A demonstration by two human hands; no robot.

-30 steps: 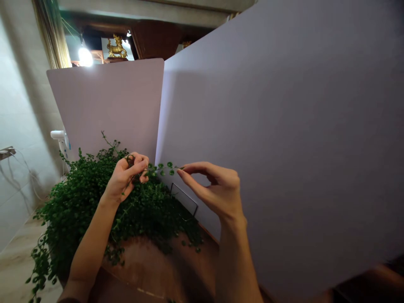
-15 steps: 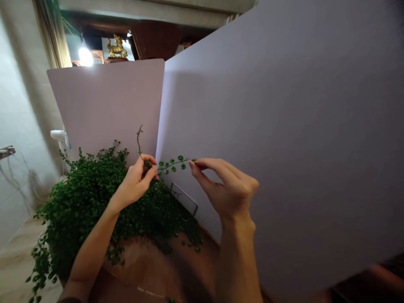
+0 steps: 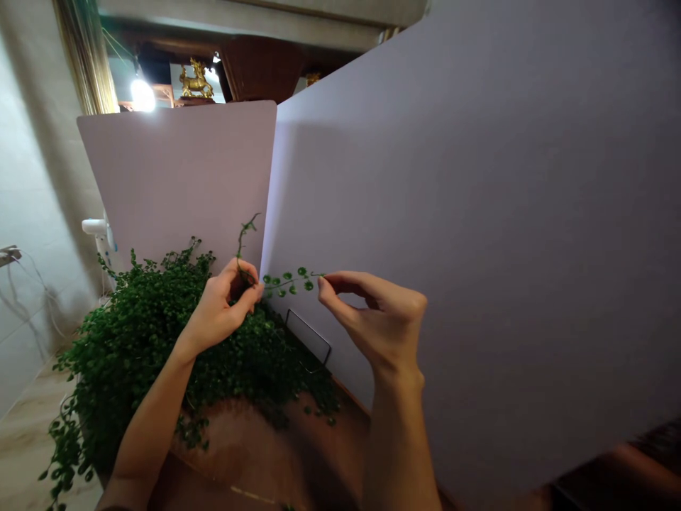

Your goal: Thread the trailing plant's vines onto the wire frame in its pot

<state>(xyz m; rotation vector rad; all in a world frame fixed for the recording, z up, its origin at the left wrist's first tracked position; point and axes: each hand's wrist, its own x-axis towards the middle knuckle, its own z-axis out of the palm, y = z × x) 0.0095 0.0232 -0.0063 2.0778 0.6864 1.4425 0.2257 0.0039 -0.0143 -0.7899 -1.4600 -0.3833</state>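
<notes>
Sprig [image 3: 292,289] picked up, near dial centre: left hand [image 3: 226,301] pinches its 9 o'clock side, right hand [image 3: 380,312] its 3 o'clock tip. Separation from 8 o'clock plant [image 3: 143,319]: can't tell.

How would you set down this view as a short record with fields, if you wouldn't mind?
Left hand: closed on a leafy stem, greenery also rising above it
Right hand: pinching the stem's other end
Stem: stretched between the hands, small round leaves; whether joined to the foliage cannot be told
Foliage: dense, green, behind the left forearm
Surface: brown, partly under the foliage
Backdrop: smaller pale panel meeting a larger one at a corner
Above smaller panel: lit bulb, golden animal figurine
</notes>
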